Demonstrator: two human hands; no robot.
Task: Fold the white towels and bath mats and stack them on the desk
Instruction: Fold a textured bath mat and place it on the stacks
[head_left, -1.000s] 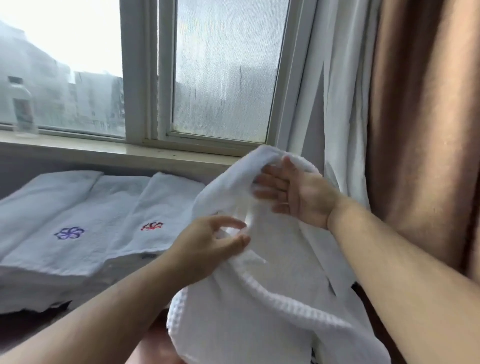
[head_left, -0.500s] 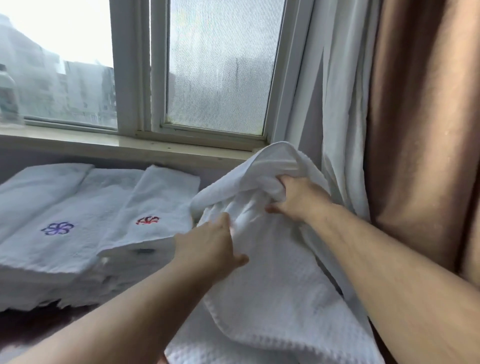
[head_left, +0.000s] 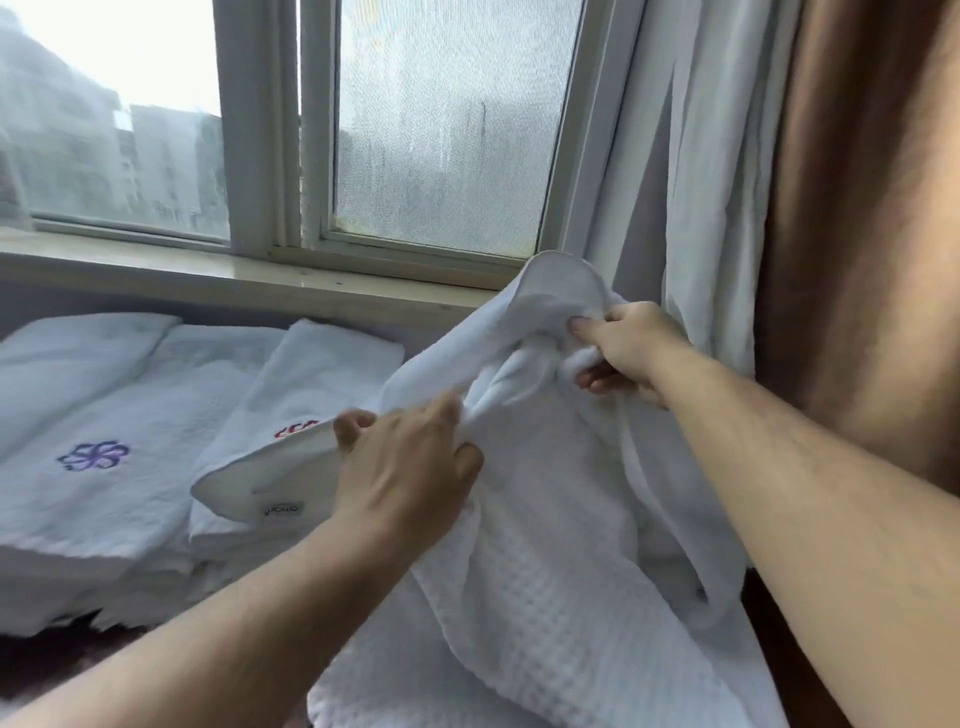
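- Your right fingers are curling inward and clamping a bunched fold of the waffle towel; the thumb is pressing the cloth from above, fingertips tucking under it.
- Your right hand is holding that bunch up high, just under the towel's rounded top edge, which is peaking above the knuckles.
- Your left fingers are closing on a twisted gather of the same towel, knuckles toward the camera; the fingertips are buried in cloth, so exact pinch points can't be told.
- Your left hand is sitting lower and to the left of the right one; a short stretch of towel is running taut-ish between the two grips.
- A hemmed flap with a small label is sticking out to the left from under your left thumb, hanging over the stacks behind it.
- The rest of the towel is draping down from both hands, filling the lower middle of the view; its lower edge is running out of frame.
- Folded towels are lying in a row to the left under the windowsill, apart from your hands: one is showing a purple flower emblem, the next a red emblem partly covered by the flap.
- The surface under the stacks is mostly hidden.
- A white sheer curtain and a brown curtain are hanging just beyond your right hand.
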